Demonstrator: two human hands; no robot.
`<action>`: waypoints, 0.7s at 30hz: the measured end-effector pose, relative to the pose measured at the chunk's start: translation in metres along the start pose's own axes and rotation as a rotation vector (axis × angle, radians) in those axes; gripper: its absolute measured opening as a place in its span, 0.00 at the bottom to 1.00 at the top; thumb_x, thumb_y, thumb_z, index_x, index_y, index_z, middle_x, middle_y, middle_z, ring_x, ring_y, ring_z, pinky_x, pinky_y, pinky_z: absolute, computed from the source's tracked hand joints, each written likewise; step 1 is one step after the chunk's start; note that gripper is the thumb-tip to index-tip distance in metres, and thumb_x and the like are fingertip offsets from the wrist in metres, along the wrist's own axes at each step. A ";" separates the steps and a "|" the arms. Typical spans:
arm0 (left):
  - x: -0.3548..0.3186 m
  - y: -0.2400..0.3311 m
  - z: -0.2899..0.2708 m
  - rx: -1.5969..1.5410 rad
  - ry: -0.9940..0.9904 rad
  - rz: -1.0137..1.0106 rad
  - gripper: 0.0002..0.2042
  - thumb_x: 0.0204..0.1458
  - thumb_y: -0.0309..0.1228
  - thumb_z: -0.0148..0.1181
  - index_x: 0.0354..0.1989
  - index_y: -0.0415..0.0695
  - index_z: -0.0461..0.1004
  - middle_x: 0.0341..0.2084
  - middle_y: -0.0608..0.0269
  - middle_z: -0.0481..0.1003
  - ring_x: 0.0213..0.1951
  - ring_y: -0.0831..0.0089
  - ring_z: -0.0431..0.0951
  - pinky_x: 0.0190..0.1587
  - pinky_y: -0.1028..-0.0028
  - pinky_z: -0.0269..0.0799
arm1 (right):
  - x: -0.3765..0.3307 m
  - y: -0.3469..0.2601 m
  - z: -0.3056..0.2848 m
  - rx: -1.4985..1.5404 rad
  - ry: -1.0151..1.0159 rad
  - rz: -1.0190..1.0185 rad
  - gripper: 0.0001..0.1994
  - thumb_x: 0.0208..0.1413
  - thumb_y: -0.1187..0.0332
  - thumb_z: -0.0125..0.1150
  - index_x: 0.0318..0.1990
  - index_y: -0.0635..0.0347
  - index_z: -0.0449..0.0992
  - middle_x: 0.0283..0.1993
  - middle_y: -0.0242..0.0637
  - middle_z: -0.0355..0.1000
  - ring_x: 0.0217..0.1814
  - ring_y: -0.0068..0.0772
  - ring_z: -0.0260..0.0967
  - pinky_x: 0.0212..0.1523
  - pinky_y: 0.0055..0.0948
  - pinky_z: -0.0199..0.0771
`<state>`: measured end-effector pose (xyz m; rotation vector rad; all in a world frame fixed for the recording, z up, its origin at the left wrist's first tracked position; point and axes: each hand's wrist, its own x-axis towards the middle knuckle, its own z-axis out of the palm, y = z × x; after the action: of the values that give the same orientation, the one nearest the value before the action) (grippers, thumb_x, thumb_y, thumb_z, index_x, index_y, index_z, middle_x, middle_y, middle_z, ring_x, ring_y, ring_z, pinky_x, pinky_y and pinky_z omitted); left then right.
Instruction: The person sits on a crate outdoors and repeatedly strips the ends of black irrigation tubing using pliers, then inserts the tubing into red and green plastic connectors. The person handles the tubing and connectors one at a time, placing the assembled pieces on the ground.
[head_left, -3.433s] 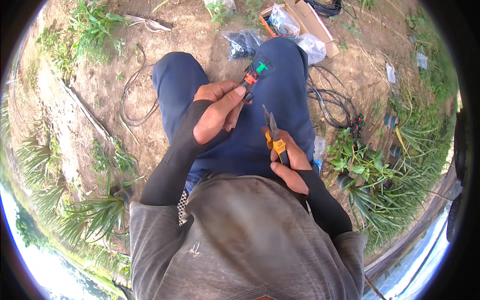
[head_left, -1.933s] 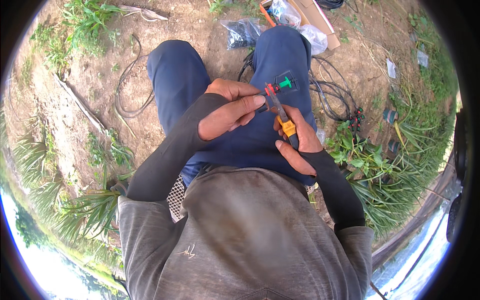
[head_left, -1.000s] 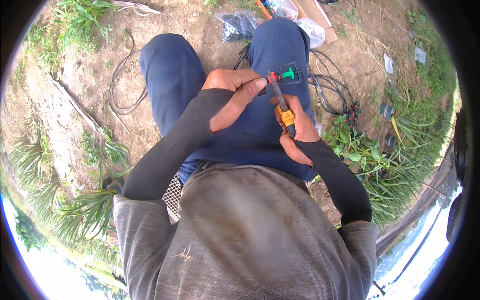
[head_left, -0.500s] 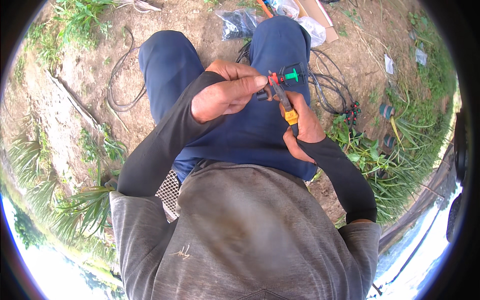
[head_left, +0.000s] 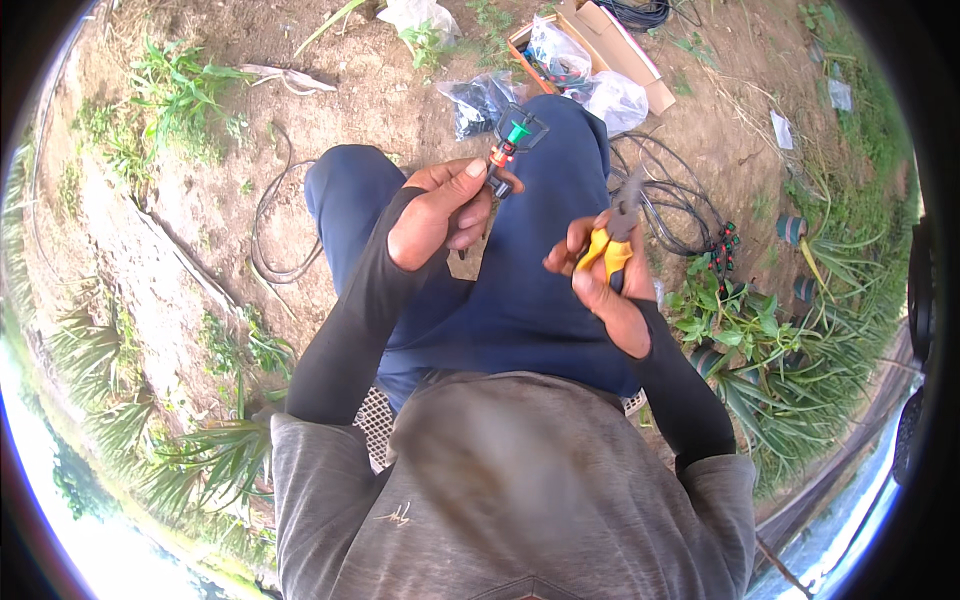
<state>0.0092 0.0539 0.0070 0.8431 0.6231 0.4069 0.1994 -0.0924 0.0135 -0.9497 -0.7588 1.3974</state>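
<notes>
Two bare hands work above the person's blue trouser legs [head_left: 520, 300] in the head view, and the person sits on bare dirt ground [head_left: 250, 150]. The left hand [head_left: 440, 215] has its grip shut on a small sprinkler head [head_left: 508, 148], pinched at its dark lower end. This little part is orange and black with a green top. It looks light, hard and made of plastic, so I think it could crack if squeezed too hard; the thick lower body seems the best place to hold it. Its long side runs up and a bit to the right, with the green tip pointing away from the person. The right hand [head_left: 600, 290] has its grip closed around the yellow handles of the pliers [head_left: 615, 235]. Their grey nose points up and away, well apart from the sprinkler head. Black hose loops [head_left: 680, 200], clear plastic bags [head_left: 610, 95] and a cardboard box [head_left: 620, 50] lie beyond the knees.
</notes>
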 end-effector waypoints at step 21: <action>0.060 -0.004 -0.001 0.983 0.111 0.046 0.13 0.55 0.27 0.58 0.48 0.40 0.75 0.26 0.67 0.73 0.31 0.81 0.70 0.38 0.79 0.66 | 0.095 -0.106 -0.120 -0.052 0.697 -0.651 0.09 0.53 0.72 0.64 0.40 0.57 0.70 0.32 0.31 0.71 0.30 0.24 0.70 0.33 0.26 0.72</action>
<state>0.0536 0.0858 -0.0177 1.7787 0.9222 0.1676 0.3593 -0.0034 0.0438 -1.0186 -0.4946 0.4293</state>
